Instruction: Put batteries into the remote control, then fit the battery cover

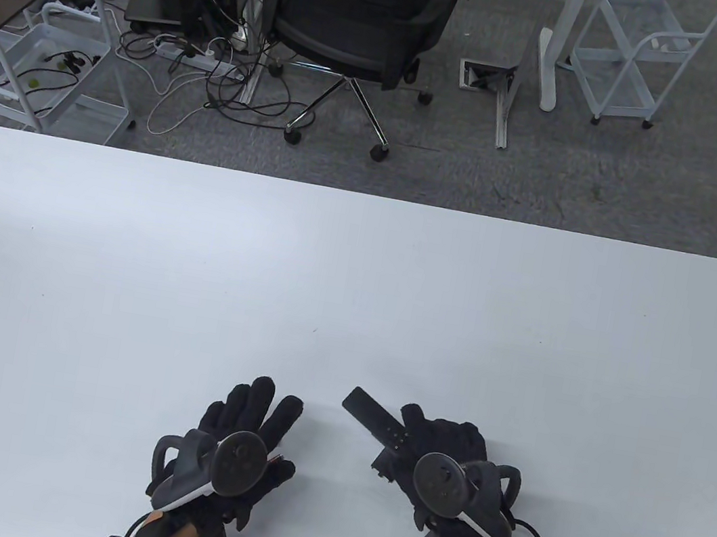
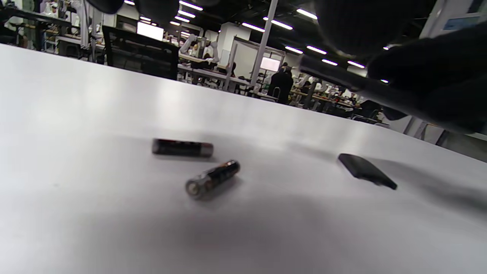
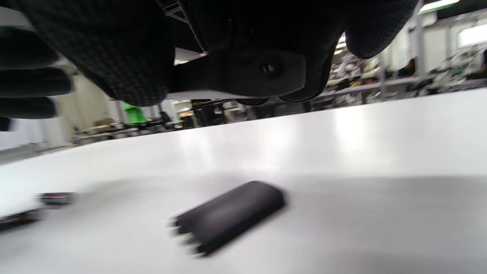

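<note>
Right hand (image 1: pixel 436 460) gripping light, rigid remote (image 1: pixel 374 419) above table (image 1: pixel 356 282); left hand (image 1: pixel 240 441) spread over two smooth, roll-prone batteries (image 2: pixel 211 179) beside thin cover (image 2: pixel 365 171): pinch each battery mid-body, lift cover by long edges.

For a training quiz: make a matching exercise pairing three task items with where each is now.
Column 1:
1. remote control
2. batteries
3. battery cover

Column 2:
A. lying loose on the table, side by side, under the left hand
B. held off the table in the right hand
C. lying flat on the table below the right hand

Pairs: 1-B, 2-A, 3-C
</note>
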A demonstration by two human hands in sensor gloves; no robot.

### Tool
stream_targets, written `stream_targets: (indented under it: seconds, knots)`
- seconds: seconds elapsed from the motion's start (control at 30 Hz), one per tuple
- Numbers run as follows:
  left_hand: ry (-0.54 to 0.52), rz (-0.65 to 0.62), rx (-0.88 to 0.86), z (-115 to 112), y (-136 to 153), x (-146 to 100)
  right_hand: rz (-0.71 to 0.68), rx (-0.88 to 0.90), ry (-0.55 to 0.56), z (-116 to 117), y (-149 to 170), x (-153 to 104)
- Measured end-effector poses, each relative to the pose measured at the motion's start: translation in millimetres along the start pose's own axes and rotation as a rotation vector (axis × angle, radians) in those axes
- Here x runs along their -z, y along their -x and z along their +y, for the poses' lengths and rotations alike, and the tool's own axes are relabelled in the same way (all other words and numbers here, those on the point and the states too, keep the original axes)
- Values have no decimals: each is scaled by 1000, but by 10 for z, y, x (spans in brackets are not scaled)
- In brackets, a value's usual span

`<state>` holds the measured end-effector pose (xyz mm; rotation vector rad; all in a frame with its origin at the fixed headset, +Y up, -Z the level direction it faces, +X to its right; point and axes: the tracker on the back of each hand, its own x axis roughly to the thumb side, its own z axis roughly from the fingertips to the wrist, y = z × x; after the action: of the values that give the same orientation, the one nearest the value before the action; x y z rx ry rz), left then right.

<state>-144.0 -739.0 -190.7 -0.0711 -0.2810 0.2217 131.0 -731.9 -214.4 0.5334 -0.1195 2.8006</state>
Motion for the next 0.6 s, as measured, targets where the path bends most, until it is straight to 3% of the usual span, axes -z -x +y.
stream_targets:
  seconds: [0.3,0.6]
  knots:
    - [-3,-49,62,-64,-161,-5,-138,288,-173,8,-141,-59]
    - [-100,-84,69,-1,-221,-33,-133,552,-165,-5,-36,-84]
